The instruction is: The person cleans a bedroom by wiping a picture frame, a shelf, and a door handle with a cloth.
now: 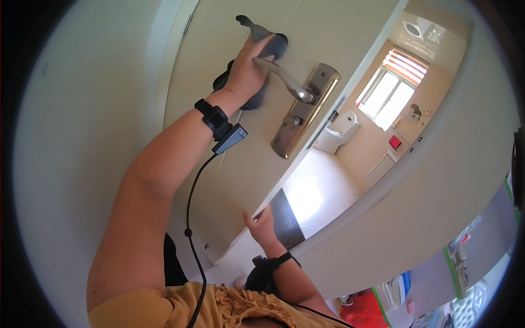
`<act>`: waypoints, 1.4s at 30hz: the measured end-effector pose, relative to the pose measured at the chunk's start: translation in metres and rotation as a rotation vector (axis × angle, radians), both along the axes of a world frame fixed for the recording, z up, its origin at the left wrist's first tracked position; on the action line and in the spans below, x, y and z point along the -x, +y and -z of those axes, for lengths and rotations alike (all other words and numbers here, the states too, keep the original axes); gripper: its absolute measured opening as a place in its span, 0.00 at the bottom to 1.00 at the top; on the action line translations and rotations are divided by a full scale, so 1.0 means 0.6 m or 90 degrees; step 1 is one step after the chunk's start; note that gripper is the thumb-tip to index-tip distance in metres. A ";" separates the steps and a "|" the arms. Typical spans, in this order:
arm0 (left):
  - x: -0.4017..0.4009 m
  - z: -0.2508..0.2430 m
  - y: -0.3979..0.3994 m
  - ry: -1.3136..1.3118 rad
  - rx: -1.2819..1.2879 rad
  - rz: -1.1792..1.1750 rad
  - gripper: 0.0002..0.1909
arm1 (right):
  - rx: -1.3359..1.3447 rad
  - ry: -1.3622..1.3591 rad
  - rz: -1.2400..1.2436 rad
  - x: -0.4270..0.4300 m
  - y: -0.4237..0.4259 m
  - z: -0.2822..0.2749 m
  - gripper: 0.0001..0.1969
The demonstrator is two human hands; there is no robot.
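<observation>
A cream door (229, 172) stands partly open before me. My left hand (248, 69) presses a dark grey cloth (275, 47) against the door's upper face, beside the tip of the metal lever handle (283, 78). The handle sits on a long metal lock plate (305, 110) with a small thumb-turn below it. Lower down, my right hand (261, 225) grips the door's free edge, thumb on the near face; its other fingers are partly hidden. Each wrist bears a black strap with a device, and a cable runs down from the left one.
Beyond the door edge are a toilet (338, 131), a bright window (387, 94) and a pale floor (316, 188) with a dark threshold strip (287, 217). A wall stands close on the left. At lower right are shelves with books (396, 291) and a red item (365, 311).
</observation>
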State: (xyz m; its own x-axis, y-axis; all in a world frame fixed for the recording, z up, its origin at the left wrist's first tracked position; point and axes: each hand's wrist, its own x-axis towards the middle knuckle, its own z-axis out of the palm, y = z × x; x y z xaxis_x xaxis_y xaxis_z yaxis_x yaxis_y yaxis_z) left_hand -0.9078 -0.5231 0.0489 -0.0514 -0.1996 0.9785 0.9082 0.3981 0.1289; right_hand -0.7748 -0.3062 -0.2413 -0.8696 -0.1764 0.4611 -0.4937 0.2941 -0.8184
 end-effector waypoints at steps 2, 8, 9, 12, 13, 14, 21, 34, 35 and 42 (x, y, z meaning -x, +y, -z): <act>-0.002 0.017 0.009 -0.017 0.003 -0.059 0.25 | -0.005 0.018 0.009 0.011 0.001 0.014 0.27; -0.021 0.084 0.024 0.045 0.089 -0.175 0.30 | -0.046 0.066 0.013 0.039 0.022 0.041 0.25; -0.028 0.075 0.024 0.049 0.086 -0.179 0.30 | -0.057 0.080 0.002 0.042 0.017 0.037 0.25; -0.038 0.048 0.055 0.037 0.098 -0.304 0.28 | 0.008 0.030 -0.015 0.039 0.013 0.038 0.26; -0.042 0.035 0.065 0.098 0.100 -0.362 0.25 | 0.002 0.029 -0.015 0.040 0.016 0.043 0.26; -0.050 0.024 0.080 0.096 0.059 -0.308 0.24 | -0.046 0.066 0.001 0.044 0.021 0.049 0.26; -0.084 0.045 0.079 0.035 0.120 -0.043 0.23 | -0.126 0.115 0.045 0.026 0.011 0.027 0.25; -0.127 0.477 0.107 -0.189 0.183 -0.068 0.24 | -0.091 0.121 0.055 0.052 0.019 0.029 0.26; -0.132 0.503 0.115 -0.229 0.169 -0.038 0.24 | -0.077 0.116 0.058 0.056 0.025 0.025 0.26; -0.161 0.479 0.100 -0.483 -0.113 0.043 0.23 | -0.087 0.151 0.082 0.060 0.043 0.022 0.32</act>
State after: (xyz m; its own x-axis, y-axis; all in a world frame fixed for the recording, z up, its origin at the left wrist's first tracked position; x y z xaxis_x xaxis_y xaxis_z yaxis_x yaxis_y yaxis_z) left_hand -0.8112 -0.4629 -0.2388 -0.7113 -0.3226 0.6244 0.5679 0.2596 0.7811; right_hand -0.8106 -0.2805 -0.2547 -0.7600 -0.1465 0.6331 -0.6176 0.4660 -0.6336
